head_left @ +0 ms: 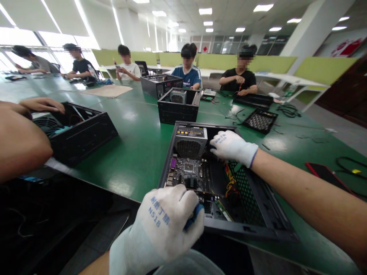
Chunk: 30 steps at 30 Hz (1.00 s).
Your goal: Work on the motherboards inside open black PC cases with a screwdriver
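Note:
An open black computer case (258, 229) lies on the green table. Inside it are a silver power supply (189, 147), a motherboard (189, 167), yellow and red cables (230, 181) and a green memory stick (225, 211). My left hand (169, 219), in a white glove, is closed at the near left edge of the case; the glove's blue palm shows, and whatever it grips is hidden. My right hand (229, 147), also gloved, reaches over the case beside the power supply, its fingers bent and pressed together, their tips hidden inside.
At the left, another person's arm (21, 139) rests over a second open case (83, 133). Two more cases (179, 110) (160, 86) stand beyond mine. A perforated black panel (260, 120), cables (288, 110) and a red-edged black item (327, 175) lie rightward. Several people sit across the table (137, 126).

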Tool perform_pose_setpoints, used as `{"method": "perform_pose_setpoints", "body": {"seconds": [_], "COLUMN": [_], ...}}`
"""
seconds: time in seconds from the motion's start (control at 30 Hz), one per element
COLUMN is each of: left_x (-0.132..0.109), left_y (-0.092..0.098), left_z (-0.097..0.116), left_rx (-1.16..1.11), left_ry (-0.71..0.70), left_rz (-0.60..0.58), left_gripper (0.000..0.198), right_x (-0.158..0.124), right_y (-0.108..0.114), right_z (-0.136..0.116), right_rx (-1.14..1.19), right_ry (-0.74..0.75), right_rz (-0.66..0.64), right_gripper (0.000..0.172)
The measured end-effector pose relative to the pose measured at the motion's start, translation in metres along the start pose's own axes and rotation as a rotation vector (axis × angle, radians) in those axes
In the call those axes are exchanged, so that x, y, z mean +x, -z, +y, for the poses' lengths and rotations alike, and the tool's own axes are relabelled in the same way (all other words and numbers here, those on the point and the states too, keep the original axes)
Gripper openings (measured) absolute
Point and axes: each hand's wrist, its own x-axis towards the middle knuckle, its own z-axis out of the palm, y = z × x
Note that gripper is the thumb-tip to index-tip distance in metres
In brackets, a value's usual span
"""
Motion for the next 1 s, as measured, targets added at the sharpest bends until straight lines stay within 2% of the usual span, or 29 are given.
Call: {"method": "perform_pose_setpoints", "body": {"seconds": [0.1,0.2,0.27,0.33,0.43,0.53,0.6,0.7,0.83,0.9,1.0], "left_x": [0.001,0.002,0.003,0.005,0.014,0.036,0.058,0.095,0.136,0.149,0.158], "left_y": [0.0,0.0,0.003,0.007,0.016,0.022,0.019,0.002,-0.035,-0.056,-0.083], "left_z": [0.001,0.002,0.003,0.006,0.009,0.009,0.004,-0.009,-0.03,-0.039,-0.051], "left_rx": [0.009,0.003,-0.009,-0.013,-0.02,0.013,0.091,0.228,0.334,0.353,0.39], "left_ry": [0.021,0.04,0.053,0.08,0.118,0.114,0.093,0.053,0.037,0.041,0.057], "left_rz": [-0.011,-0.019,-0.039,-0.078,-0.174,-0.272,-0.329,-0.467,-0.775,-0.883,-0.982], "left_gripper": [0.019,0.018,0.015,0.01,0.006,0.003,0.007,0.019,0.034,0.043,0.057], "right_x": [-0.018,-0.042,-0.056,-0.066,-0.07,-0.068,-0.066,-0.067,-0.068,-0.069,-0.069], "right_y": [0.002,-0.001,-0.006,-0.011,-0.019,-0.023,-0.026,-0.031,-0.037,-0.038,-0.038], "right_z": [0.008,0.014,0.015,0.013,0.01,0.009,0.009,0.01,0.009,0.008,0.007], "right_rx": [0.081,0.35,0.547,0.654,0.684,0.656,0.635,0.638,0.623,0.607,0.599], "right_ry": [-0.028,-0.061,-0.08,-0.094,-0.087,-0.064,-0.044,-0.035,-0.029,-0.018,-0.011], "right_rz": [0.157,0.386,0.484,0.528,0.541,0.548,0.574,0.629,0.667,0.67,0.668], "right_gripper": [0.044,0.043,0.04,0.039,0.039,0.038,0.038,0.038,0.038,0.037,0.037]}}
